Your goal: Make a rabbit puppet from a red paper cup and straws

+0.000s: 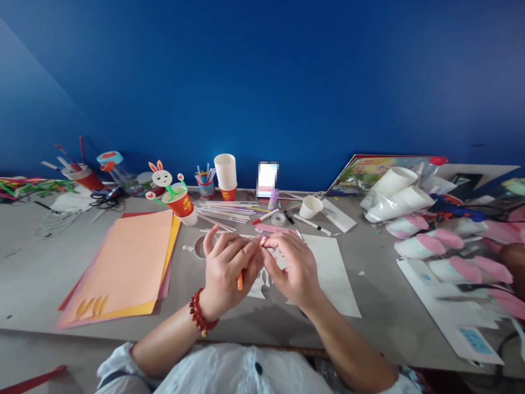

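Observation:
My left hand [229, 268] is closed in front of me, a red bead bracelet on its wrist. From under its palm sticks the end of an orange pen-like stick [240, 280]. The fingertips of my right hand [293, 268] meet those of the left in a pinch around a small red and white piece [263, 239]. Whether that piece and the stick are one thing, I cannot tell; the fingers hide what lies between. Below the hands are white paper cut-outs [259, 289] and a white sheet [338, 279].
Coloured paper sheets [131, 246] lie at left. Behind them stands a red cup with a paper rabbit [178, 202]. Paper straws [225, 212], a tape roll [278, 219], markers [312, 225] and a white cup [310, 207] lie farther back. Bagged cups [394, 191] and pink-and-white cup pieces [416, 246] crowd the right.

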The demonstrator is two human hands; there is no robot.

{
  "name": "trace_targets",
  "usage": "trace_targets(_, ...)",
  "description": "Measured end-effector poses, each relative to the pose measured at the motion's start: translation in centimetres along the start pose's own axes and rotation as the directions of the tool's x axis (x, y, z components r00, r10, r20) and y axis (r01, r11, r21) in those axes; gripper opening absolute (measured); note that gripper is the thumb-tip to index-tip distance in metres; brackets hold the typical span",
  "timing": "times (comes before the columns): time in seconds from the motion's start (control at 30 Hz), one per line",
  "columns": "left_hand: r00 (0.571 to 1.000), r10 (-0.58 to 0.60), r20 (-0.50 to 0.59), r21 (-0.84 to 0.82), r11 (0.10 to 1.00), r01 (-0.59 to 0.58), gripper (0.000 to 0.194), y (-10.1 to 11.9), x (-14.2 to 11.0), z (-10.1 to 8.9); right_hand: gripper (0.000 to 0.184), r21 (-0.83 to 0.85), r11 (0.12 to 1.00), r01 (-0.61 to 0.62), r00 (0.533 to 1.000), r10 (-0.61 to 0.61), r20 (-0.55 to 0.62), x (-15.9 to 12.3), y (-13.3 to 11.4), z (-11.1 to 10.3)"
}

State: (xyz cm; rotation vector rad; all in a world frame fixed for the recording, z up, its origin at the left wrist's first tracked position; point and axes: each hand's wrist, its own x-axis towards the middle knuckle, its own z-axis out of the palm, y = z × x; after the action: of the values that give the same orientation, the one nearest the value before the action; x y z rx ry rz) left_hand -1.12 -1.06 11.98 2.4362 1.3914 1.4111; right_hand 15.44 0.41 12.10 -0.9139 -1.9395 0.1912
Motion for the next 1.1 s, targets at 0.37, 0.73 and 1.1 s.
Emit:
trace_targets(0.37, 0.999, 0.025, 0.022, 0.043, 0.999, -0.026, 0.030, -0.3, 0.1, 0.0, 0.008, -0.019, 1.000, -0.018, 0.999, 0.017, -0.043, 0.2, 0.0, 0.4)
trace_targets(0.73, 1.000, 0.017, 0.009, 0.023, 1.000, -0.017, 0.030, -0.6, 0.0, 0.3, 0.009, 0.006, 0.999, -0.052, 0.998, 0.052, -0.036, 0.0, 0.2, 0.5)
trace_targets(1.1, 0.984, -0.163, 0.072, -0.437, 0.882, 0.178, 0.024, -1.9, -0.3, -0.2, 0.011, 0.001, 0.993, -0.117, 0.991, 0.117, -0.064, 0.0, 1.0, -1.5)
